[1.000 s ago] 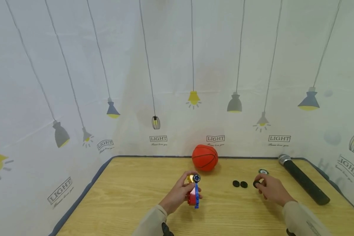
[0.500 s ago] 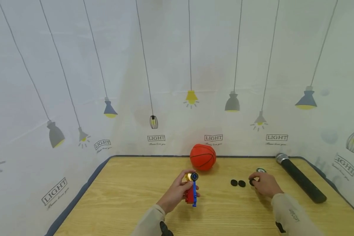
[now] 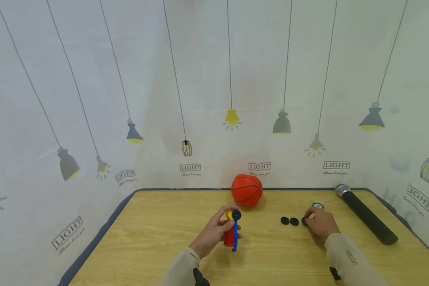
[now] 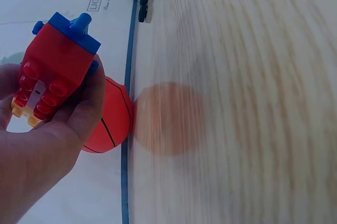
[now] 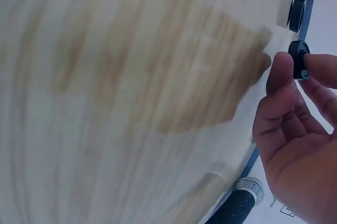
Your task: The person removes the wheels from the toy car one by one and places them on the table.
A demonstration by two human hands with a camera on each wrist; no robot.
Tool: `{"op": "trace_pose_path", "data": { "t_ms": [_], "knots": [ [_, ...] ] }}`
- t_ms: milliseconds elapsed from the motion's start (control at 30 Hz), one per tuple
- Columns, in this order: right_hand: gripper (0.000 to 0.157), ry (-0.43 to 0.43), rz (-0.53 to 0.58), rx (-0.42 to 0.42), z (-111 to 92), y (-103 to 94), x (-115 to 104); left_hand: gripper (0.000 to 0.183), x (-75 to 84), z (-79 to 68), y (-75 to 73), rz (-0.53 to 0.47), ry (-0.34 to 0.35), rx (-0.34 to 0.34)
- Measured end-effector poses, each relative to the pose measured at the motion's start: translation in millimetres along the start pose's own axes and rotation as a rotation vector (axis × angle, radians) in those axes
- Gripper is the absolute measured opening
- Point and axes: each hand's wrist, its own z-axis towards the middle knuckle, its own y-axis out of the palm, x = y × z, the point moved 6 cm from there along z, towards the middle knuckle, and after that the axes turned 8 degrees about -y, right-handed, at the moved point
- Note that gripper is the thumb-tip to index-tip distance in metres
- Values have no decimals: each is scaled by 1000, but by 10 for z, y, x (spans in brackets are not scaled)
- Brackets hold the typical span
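My left hand [image 3: 211, 235] holds up a toy car of red, blue and yellow building bricks [image 3: 230, 237], above the table at the middle. Thumb and fingers wrap its sides, and a black wheel [image 3: 236, 215] shows at its yellow end. In the left wrist view, the red brick [image 4: 59, 58] with its studs and the blue base [image 4: 73, 30] with axle pegs face the camera. My right hand [image 3: 323, 223] pinches a small black wheel [image 5: 298, 59] between thumb and fingertips, low over the table. Two similar black wheels [image 3: 289, 221] lie side by side just left of it.
Against the back edge of the wooden table [image 3: 157, 230] sits a red basketball-patterned ball [image 3: 247, 190]. Behind the right hand lies a round green-and-white piece [image 3: 317, 205]. A black microphone [image 3: 368, 218] lies diagonally at the right. A lamp-printed cloth [image 3: 214, 159] surrounds the table.
My right hand has shifted slightly left with the pinched wheel, closer to the two wheels on the table. The left hand keeps its hold on the toy car, nearly still.
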Motion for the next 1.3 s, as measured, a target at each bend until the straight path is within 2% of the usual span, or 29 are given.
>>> {"op": "trace_pose_path", "data": {
  "t_ms": [233, 500, 1067, 1300],
  "knots": [
    [19, -27, -54, 13, 24, -14, -11, 37, -19, -21, -16, 16, -8, -5],
    [14, -34, -111, -7, 70, -5, 77, 39, -12, -26, 45, 41, -9, -24],
    [11, -17, -131, 23, 108, 8, -19, 38, -15, -46, 16, 70, -10, -30],
    [12, -4, -138, -17, 130, 12, -3, 37, -2, -7, 49, 74, -1, -40]
  ]
}}
